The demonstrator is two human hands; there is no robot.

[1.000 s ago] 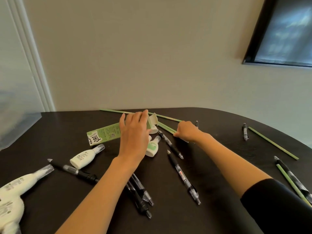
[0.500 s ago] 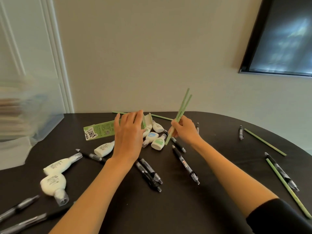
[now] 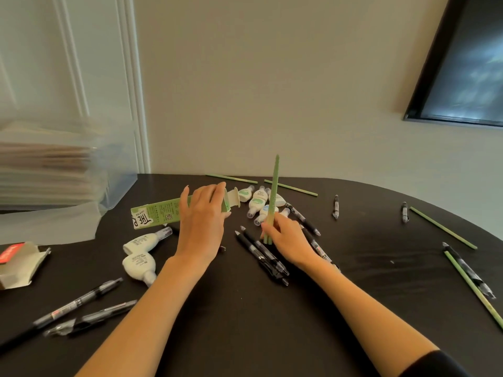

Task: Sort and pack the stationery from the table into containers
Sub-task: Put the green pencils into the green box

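The green pencils are standing up straighter now, mid-frame, with the right hand pinching them. The left hand is gripping the green box.

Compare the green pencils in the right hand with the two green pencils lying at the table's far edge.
The held pencils stand nearly upright; the far pencils lie flat. The held pencils are bunched, gripped by the right hand; the far pencils lie apart, untouched. Both sets are thin, green and alike in look.

Plain beige wall, white panelled door (far left), dark framed screen upper right, black table.
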